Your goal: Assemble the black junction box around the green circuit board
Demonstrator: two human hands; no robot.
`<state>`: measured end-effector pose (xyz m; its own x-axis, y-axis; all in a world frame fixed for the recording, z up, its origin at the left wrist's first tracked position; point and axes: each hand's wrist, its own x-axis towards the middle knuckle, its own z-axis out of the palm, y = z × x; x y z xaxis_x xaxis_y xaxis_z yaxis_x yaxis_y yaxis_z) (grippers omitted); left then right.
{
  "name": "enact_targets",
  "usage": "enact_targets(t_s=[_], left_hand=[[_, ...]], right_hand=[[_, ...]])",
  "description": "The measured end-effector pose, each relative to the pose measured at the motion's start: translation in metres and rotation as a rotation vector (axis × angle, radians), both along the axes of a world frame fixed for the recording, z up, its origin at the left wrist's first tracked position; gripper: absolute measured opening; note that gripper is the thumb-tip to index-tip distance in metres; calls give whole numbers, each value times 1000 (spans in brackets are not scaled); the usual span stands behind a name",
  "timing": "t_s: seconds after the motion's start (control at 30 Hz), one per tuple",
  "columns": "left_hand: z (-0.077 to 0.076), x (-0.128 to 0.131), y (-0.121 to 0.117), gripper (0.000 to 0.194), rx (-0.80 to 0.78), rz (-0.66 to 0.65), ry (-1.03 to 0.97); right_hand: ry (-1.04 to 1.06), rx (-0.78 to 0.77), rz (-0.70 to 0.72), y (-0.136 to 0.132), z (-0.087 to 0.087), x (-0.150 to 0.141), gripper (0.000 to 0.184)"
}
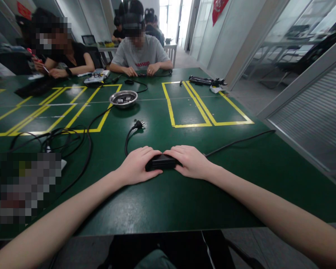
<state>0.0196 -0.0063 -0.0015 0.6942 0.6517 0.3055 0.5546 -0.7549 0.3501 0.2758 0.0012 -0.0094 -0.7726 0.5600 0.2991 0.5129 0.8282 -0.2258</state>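
A black power adapter rests on the green table in front of me, gripped from both ends. My left hand closes around its left end, thumb along the near side and fingers over the top. Around the right end wraps my right hand in the same way. From behind my left hand a black cord curves up to a power plug with its pins pointing right. Another thin black cable runs from beside my right hand toward the table's right edge. My fingers hide both ends of the adapter.
A metal bowl with small metal parts stands farther back. Tangled black cables lie at left. Yellow tape marks rectangles on the table. A folded black tripod-like item lies at the back right. Two people work across the table.
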Motion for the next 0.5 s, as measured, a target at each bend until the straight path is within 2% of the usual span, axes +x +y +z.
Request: enact_targets(t_s=[0.1, 0.23, 0.5], left_hand=[[-3, 3, 0, 26, 73, 19, 93], [-4, 4, 1, 27, 145, 3, 171], [-3, 4, 3, 30, 172, -29, 167]], right_hand=[[-44, 7, -14, 0, 0, -1, 38], [-58, 3, -13, -1, 1, -1, 36], [-28, -13, 3, 0, 2, 1, 29]])
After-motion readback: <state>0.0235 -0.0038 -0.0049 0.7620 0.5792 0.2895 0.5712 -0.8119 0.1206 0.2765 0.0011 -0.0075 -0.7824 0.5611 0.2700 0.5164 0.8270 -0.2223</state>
